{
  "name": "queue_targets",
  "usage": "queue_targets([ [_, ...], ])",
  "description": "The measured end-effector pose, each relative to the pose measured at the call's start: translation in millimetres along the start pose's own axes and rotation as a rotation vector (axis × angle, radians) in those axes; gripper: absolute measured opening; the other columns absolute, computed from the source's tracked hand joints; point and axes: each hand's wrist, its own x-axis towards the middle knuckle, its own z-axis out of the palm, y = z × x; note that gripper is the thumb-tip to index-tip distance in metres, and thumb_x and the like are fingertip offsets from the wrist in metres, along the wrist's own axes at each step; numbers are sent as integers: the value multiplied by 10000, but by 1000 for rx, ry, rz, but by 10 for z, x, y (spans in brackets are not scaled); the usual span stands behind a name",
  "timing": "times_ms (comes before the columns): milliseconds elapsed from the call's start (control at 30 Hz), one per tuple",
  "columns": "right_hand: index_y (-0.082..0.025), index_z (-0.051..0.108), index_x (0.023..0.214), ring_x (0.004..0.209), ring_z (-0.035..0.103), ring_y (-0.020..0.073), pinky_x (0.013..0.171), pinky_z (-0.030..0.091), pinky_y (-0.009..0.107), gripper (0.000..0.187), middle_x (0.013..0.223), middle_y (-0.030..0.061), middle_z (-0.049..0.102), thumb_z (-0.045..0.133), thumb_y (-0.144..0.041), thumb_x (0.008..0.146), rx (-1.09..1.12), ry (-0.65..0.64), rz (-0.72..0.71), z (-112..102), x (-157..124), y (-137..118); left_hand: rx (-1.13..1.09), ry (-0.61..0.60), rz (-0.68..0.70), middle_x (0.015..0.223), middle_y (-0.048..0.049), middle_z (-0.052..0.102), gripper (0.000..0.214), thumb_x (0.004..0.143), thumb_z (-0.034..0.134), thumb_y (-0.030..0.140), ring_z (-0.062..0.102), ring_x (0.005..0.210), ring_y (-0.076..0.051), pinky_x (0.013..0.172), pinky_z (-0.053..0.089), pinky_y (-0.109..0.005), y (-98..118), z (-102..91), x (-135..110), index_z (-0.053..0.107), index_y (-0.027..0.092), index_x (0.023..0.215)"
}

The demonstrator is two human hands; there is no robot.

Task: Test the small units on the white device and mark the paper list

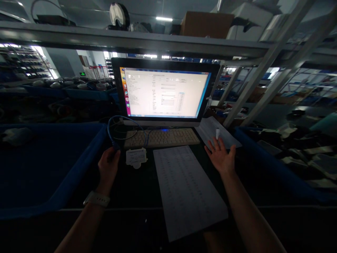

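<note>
My left hand (108,162), with a pale watch band on its wrist, is closed in a pinch on the end of a blue cable (108,129). The cable loops up and across to the keyboard. Just right of that hand lies a small white plastic device (136,157) with a printed label. My right hand (222,158) is open, palm up and fingers spread, with nothing resting on the palm. Beyond its fingertips a small white cylindrical object (217,133) stands over a white sheet (210,128); whether the fingers touch it I cannot tell.
A lit monitor (163,95) stands behind a keyboard (173,137). A printed paper (188,189) lies between my arms. Blue bins flank the desk, one left (86,172) and one right (263,158) full of dark and pale items. Overhead runs a shelf (147,39) with a cardboard box (206,24).
</note>
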Motion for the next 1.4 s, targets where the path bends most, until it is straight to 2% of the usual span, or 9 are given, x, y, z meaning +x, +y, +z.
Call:
queue_targets([
  [100,-316,633,909,1180,493,213,874,482,402,483,1282,-29,541,469,-726,714,15,-5,5,2,1,-2,5,5,13,907,-64,662,346,676,622,408,622,862,-206,813,507,-364,13,-2,-2,625,157,914],
  [267,-328,620,997,1195,482,215,889,476,409,551,1298,-23,525,456,-758,693,7,18,12,2,3,-8,17,18,33,901,-61,665,340,675,627,397,625,843,-203,795,514,-364,-3,0,11,630,154,912],
  [433,-308,636,870,1177,497,206,878,485,374,478,1235,-25,578,508,-730,684,29,-13,28,-11,7,-11,17,16,65,906,-57,665,326,688,622,388,626,850,-196,800,514,-359,-42,6,21,633,160,920],
  [600,-339,623,994,1211,465,206,873,490,387,532,1322,-46,504,487,-747,681,-8,8,11,-16,6,-6,10,16,64,908,-57,664,323,690,633,383,628,842,-196,783,520,-358,-49,6,17,629,164,927],
  [767,-325,628,917,1210,466,207,909,464,404,494,1288,-36,536,539,-735,655,-3,-36,11,-10,0,-4,7,4,54,921,-53,665,310,700,630,370,629,853,-191,790,521,-346,-27,4,6,632,167,934],
  [900,-342,620,990,1232,443,213,915,455,419,538,1343,-52,482,522,-749,652,-20,7,5,-7,-1,-8,14,17,66,916,-53,665,307,691,632,372,629,849,-191,783,524,-343,-21,5,7,635,167,919],
  [1067,-332,629,912,1210,465,201,905,467,399,481,1270,-48,546,519,-733,671,-8,-25,14,-16,8,-9,35,30,78,882,-48,664,307,681,632,391,629,823,-197,761,530,-350,-15,7,16,632,172,896],
  [1233,-351,616,1003,1211,465,196,886,484,399,530,1298,-51,521,489,-748,677,-22,8,18,-17,15,-4,29,28,53,893,-53,665,320,676,634,398,634,831,-204,757,532,-350,-30,6,17,626,175,905],
  [1400,-332,632,877,1193,482,199,887,485,391,462,1241,-54,568,558,-725,645,-2,-54,17,-33,17,1,35,22,57,889,-60,665,324,675,632,393,634,831,-207,757,534,-352,-35,8,21,626,168,908],
])
